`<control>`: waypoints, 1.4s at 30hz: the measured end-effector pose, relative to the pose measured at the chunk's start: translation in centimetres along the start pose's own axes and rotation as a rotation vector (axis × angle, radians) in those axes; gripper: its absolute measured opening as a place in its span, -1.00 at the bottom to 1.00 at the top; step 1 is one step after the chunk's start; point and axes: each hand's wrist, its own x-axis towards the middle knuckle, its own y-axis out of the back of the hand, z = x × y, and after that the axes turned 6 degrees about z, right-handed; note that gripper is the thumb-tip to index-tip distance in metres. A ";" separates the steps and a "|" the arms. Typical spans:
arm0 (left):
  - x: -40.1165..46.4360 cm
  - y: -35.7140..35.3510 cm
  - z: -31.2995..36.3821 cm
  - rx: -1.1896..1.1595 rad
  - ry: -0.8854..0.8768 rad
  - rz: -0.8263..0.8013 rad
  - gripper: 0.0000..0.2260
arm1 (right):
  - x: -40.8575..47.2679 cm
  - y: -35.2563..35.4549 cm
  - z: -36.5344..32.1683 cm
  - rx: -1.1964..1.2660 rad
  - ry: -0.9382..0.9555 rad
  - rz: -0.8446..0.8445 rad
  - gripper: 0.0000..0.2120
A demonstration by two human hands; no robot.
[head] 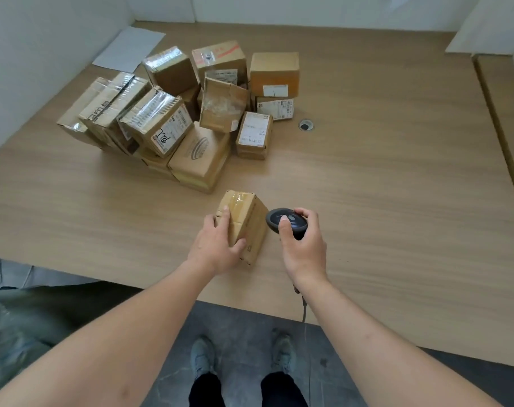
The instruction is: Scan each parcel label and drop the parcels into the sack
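left hand grips small cardboard parcel on tabletop | right hand grips barcode scanner, just right of parcel, nose toward it | parcel's long axis runs away from person | no label visible

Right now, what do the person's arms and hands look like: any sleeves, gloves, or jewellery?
Both forearms are bare up to the frame edge, with no sleeves in view. The left hand and right hand wear no gloves; no rings, watch or wristband show. Nails look short and plain. No markings show on either arm.
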 end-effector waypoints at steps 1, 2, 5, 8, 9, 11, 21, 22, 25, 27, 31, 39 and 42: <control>0.2 0.2 -0.6 -0.008 -0.001 0.009 -0.22 | -0.1 -0.3 0.1 0.005 -0.002 0.002 -0.77; 0.4 0.4 -1.3 -0.007 -0.005 0.025 -0.25 | -0.1 -0.6 0.1 0.010 -0.002 0.006 -0.77; 0.8 0.8 -3.3 -0.030 -0.006 0.086 -0.34 | -0.4 -1.3 0.2 0.013 0.001 0.019 -0.77; 1.2 1.1 -4.7 -0.088 0.028 0.106 -0.40 | -0.7 -2.0 0.5 0.007 -0.006 0.021 -0.78; 1.3 1.1 -5.0 -0.104 0.044 0.102 -0.43 | -0.8 -2.1 0.6 0.002 -0.002 0.017 -0.78; 1.4 1.0 -5.2 -0.128 0.086 0.092 -0.53 | -1.0 -2.5 0.8 -0.003 0.006 0.015 -0.77; 0.5 0.9 -3.0 0.128 0.179 0.047 -0.05 | -1.5 -3.2 1.1 -0.013 -0.001 -0.003 -0.73; 0.4 0.8 -3.0 0.111 0.183 0.045 -0.06 | -1.6 -3.2 1.1 -0.014 0.001 -0.007 -0.73; 0.2 1.2 -3.5 0.032 0.172 0.043 -0.09 | -1.7 -3.2 0.9 -0.005 0.001 -0.008 -0.73; 0.1 1.9 -4.4 -0.079 0.163 0.034 -0.13 | -1.9 -3.3 0.4 0.020 -0.016 -0.003 -0.70; -0.7 4.0 -5.6 -0.370 0.169 0.045 -0.11 | -2.4 -4.0 -1.5 0.094 -0.043 -0.020 -0.69; -2.8 8.6 -7.3 -0.513 0.054 0.119 0.01 | -4.6 -5.8 -8.5 0.229 -0.039 -0.147 -0.86; -3.3 10.5 -8.2 -0.545 0.021 0.152 0.02 | -5.9 -6.5 -10.9 0.234 -0.014 -0.137 -0.90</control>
